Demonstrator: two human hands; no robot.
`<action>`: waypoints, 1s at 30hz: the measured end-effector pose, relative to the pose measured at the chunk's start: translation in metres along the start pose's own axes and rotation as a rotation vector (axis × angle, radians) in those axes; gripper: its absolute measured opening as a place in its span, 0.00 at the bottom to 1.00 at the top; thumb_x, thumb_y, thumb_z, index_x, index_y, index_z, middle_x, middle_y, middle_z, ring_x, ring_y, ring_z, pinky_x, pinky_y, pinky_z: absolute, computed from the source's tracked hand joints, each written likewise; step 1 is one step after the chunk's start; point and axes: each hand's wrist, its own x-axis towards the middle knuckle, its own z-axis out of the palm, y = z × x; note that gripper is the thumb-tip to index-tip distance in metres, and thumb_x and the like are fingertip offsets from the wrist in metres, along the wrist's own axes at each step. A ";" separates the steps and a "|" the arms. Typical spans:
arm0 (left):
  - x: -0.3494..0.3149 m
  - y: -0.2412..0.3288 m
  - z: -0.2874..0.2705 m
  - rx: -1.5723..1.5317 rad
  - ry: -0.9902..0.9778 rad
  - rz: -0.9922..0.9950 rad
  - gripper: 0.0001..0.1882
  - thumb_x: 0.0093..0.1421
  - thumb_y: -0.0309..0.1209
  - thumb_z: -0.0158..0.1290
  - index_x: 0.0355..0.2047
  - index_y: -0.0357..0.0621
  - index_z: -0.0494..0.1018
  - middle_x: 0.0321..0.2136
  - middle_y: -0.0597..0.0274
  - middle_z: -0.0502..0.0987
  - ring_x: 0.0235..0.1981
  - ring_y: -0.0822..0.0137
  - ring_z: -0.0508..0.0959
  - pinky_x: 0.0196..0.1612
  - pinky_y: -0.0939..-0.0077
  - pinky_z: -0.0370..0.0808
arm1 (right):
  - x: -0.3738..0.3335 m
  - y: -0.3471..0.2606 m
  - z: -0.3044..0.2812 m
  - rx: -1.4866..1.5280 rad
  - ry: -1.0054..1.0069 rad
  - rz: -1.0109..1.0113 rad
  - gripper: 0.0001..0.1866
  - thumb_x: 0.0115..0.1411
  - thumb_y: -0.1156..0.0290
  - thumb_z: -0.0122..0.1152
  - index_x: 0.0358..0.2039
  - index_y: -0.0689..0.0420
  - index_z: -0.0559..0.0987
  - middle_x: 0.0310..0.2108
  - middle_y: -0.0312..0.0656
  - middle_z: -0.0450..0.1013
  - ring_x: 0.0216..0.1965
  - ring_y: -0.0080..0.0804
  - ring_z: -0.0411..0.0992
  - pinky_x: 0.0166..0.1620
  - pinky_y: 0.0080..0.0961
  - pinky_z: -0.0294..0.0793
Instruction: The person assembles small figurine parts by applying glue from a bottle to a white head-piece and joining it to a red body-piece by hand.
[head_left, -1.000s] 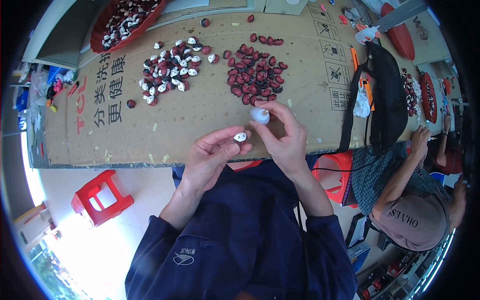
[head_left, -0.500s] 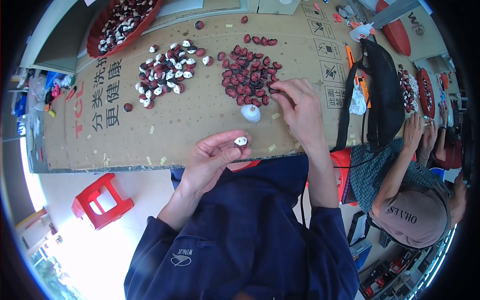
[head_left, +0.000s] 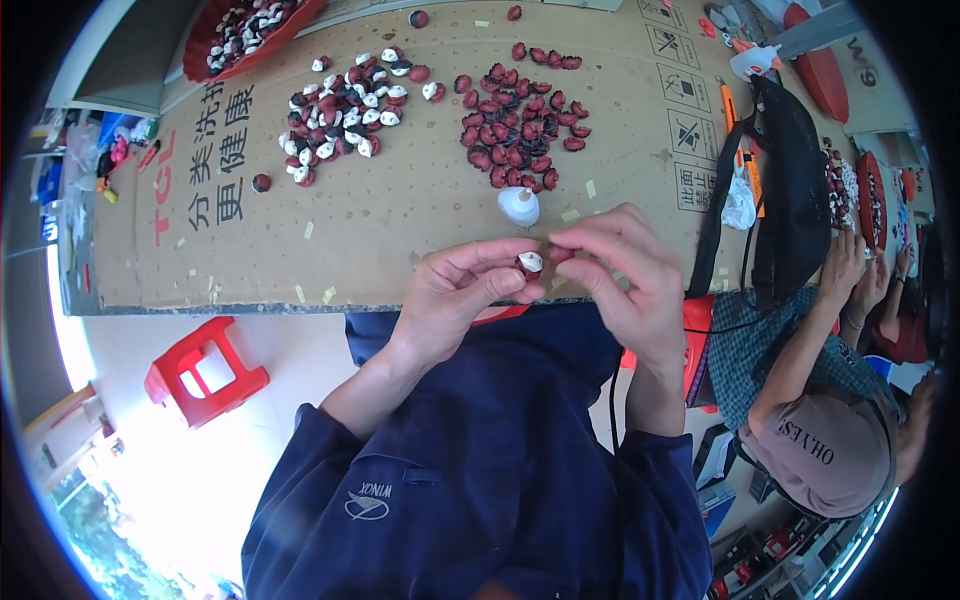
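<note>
Held piece (head_left: 530, 261) and red pile (head_left: 498, 134) have a white bottle (head_left: 518, 209) between.

The held piece (head_left: 529, 264) is white and dark red, the shells (head_left: 508, 118) maroon, the clustered pieces (head_left: 345, 118) white, black and red, the bottle (head_left: 518, 207) white, the bench (head_left: 390, 220) tan, lettered red and black toward its left edge.

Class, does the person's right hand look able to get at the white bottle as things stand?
Probably yes: the white bottle sits close by on the cardboard, with nothing covering it, though the right hand pinches a small red piece.
</note>
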 end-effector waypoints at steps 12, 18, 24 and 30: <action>0.001 -0.006 0.004 0.014 -0.062 0.068 0.13 0.55 0.24 0.50 0.41 0.35 0.70 0.33 0.55 0.75 0.33 0.71 0.76 0.38 0.82 0.75 | -0.024 0.000 0.016 -0.290 0.020 -0.355 0.20 0.37 0.80 0.62 0.36 0.62 0.77 0.29 0.40 0.69 0.26 0.32 0.66 0.27 0.23 0.67; 0.006 -0.023 0.012 -0.289 -0.138 0.108 0.12 0.55 0.28 0.50 0.40 0.42 0.71 0.35 0.60 0.74 0.36 0.72 0.74 0.39 0.80 0.72 | -0.020 0.007 0.026 -0.025 0.155 -0.251 0.21 0.35 0.81 0.62 0.35 0.61 0.77 0.28 0.39 0.69 0.26 0.30 0.66 0.27 0.22 0.67; 0.013 -0.043 0.026 -0.445 -0.237 0.193 0.09 0.58 0.29 0.45 0.40 0.48 0.69 0.40 0.64 0.71 0.43 0.70 0.70 0.49 0.72 0.64 | -0.027 0.009 0.024 -0.070 0.327 -0.288 0.18 0.35 0.81 0.61 0.32 0.61 0.79 0.26 0.38 0.70 0.26 0.30 0.66 0.26 0.21 0.66; 0.006 -0.051 0.024 -0.411 -0.197 0.138 0.09 0.59 0.31 0.45 0.40 0.51 0.70 0.40 0.66 0.71 0.43 0.70 0.69 0.49 0.71 0.63 | -0.033 0.011 0.025 -0.016 0.357 -0.299 0.18 0.35 0.80 0.62 0.33 0.61 0.78 0.27 0.39 0.69 0.26 0.31 0.66 0.29 0.22 0.66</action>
